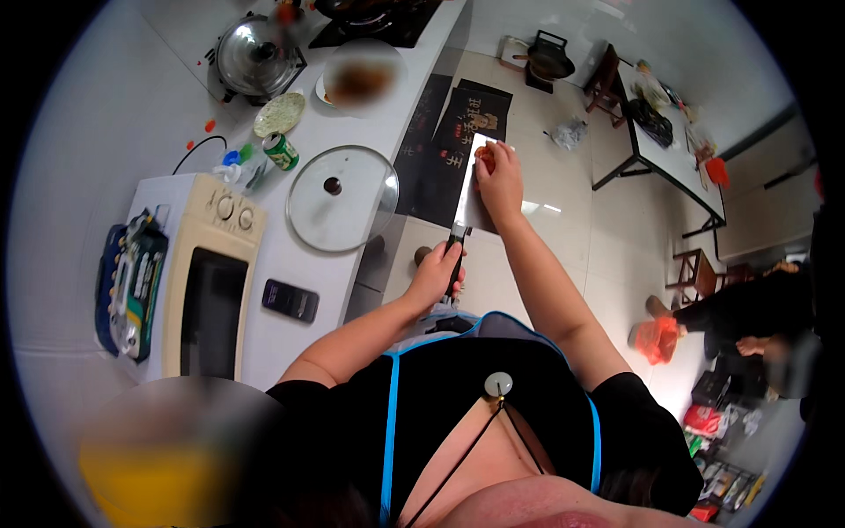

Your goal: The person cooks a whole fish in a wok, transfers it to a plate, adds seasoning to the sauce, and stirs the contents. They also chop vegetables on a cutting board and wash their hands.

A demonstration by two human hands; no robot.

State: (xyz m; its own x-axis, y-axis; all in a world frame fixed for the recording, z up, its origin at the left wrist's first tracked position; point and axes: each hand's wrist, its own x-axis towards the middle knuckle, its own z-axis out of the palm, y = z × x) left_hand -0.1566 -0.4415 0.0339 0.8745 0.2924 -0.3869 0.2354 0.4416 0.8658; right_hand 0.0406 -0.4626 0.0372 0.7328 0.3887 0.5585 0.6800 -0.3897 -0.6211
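Note:
My left hand [429, 280] grips the black handle of a wide-bladed kitchen cleaver [468, 201], held out in front of me above the floor. The broad steel blade points away from me. At its far end lies some orange-red food [485, 157], possibly cut pieces, partly covered by fingers. Curled over that food is my right hand [500, 185], pressing it against the blade. A glass pan lid [343, 221] with a dark knob rests on the white counter [333, 277] to the left of the cleaver.
The counter holds a microwave oven [254, 264], a smartphone [290, 301], a green can [280, 151], a pale oval plate [280, 114] and a lidded pot [254, 59]. Dark mats [432, 178] cover the floor ahead. Right: a table [683, 178], a stool [694, 270] and a person [746, 313].

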